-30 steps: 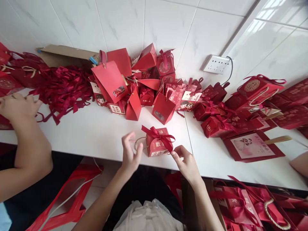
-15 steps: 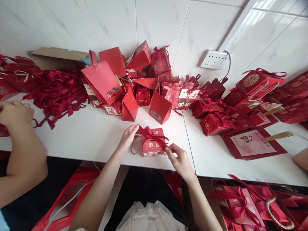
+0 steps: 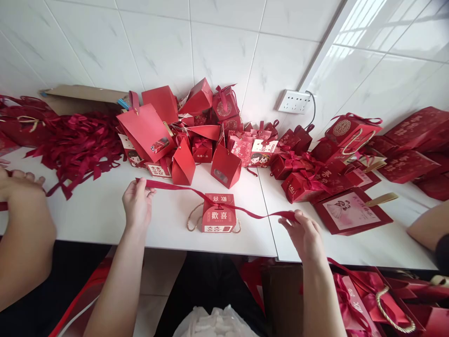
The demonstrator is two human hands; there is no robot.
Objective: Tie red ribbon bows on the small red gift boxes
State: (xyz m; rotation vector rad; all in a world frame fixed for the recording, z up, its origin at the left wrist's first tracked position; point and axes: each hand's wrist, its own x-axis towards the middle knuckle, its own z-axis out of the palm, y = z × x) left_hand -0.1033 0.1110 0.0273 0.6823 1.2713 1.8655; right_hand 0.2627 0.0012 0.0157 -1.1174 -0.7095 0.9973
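A small red gift box (image 3: 218, 216) with white lettering and twisted cord handles stands on the white table in front of me. A dark red ribbon (image 3: 252, 215) crosses its top, with no bow in it, and stretches out to both sides. My left hand (image 3: 137, 202) pinches one end, left of the box and above the table. At the right, my right hand (image 3: 304, 233) pinches the other end between thumb and fingers. Neither hand touches the box.
Behind the box stand several red gift boxes (image 3: 226, 166). A heap of loose red ribbons (image 3: 80, 145) lies at the left. More decorated boxes (image 3: 308, 182) fill the right side. A co-worker's hand (image 3: 21, 192) is at the far left, another person's arm (image 3: 428, 224) at the right.
The bow on the box has come undone. My hands have moved apart, left and right, drawing the ribbon out into one long strip. The view has shifted slightly.
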